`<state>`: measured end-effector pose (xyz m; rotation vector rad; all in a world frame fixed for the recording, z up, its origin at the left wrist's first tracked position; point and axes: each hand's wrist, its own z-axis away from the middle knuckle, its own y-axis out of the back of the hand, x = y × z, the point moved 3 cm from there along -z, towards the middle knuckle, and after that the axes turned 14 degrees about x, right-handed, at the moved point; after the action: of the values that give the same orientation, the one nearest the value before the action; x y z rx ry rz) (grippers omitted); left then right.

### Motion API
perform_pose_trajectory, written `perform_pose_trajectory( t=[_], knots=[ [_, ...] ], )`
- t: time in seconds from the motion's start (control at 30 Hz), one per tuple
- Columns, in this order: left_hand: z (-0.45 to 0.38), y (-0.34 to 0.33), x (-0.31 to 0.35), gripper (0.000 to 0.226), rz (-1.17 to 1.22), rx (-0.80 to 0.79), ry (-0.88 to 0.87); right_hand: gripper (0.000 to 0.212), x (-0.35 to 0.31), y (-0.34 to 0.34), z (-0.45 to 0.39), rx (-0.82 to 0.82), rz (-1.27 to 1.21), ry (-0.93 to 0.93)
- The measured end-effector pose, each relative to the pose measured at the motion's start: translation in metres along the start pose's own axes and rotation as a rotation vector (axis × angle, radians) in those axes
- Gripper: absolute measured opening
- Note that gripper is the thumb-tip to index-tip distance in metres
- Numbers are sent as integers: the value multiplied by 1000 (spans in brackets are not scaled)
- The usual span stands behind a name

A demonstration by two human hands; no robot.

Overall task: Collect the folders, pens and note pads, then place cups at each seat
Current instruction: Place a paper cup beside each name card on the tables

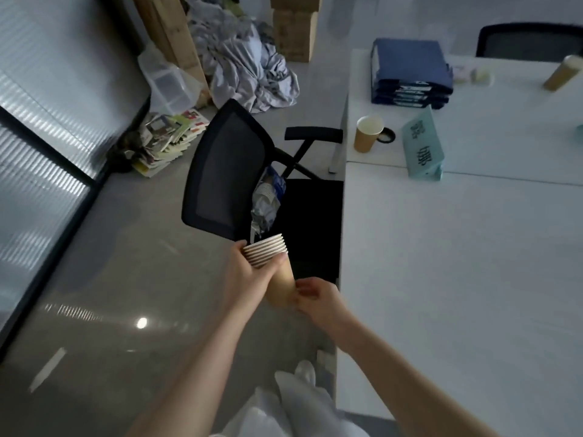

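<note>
The left hand [249, 275] grips a nested stack of brown paper cups [274, 269] near its white rims, fingers curled round it. The right hand [315, 299] pinches the stack's lower end. The stack is held in the air beside the black mesh office chair [227, 168]. A single brown paper cup [367, 134] stands on the white surface [457, 263], near stacked dark blue folders [410, 74].

Open white table [457, 279] ahead; black chair [227, 171] crowds its left edge
</note>
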<state>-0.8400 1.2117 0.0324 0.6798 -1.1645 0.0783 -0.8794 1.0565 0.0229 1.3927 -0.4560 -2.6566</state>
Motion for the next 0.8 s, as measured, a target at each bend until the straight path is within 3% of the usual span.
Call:
perform_pose_trajectory(
  t=[0.1, 0.17, 0.4, 0.5, 0.73, 0.8],
  knots=[
    [-30, -31, 9, 73, 8, -76, -3, 19, -12, 6, -36, 65, -27, -6],
    [-51, -49, 11, 64, -3, -120, 8, 23, -15, 7, -62, 80, -27, -28],
    [-148, -131, 26, 81, -67, -202, 90, 50, -33, 1, -178, 106, -5, -116],
    [-202, -184, 17, 80, -130, -272, 93, 49, -30, -12, -237, 126, -7, -204],
    [-291, -282, -40, 78, -368, -403, 53, 37, 10, -51, -359, 224, -286, -542],
    [-308, -298, -58, 78, -402, -457, 48, 21, 19, -63, -382, 223, -324, -562]
  ],
)
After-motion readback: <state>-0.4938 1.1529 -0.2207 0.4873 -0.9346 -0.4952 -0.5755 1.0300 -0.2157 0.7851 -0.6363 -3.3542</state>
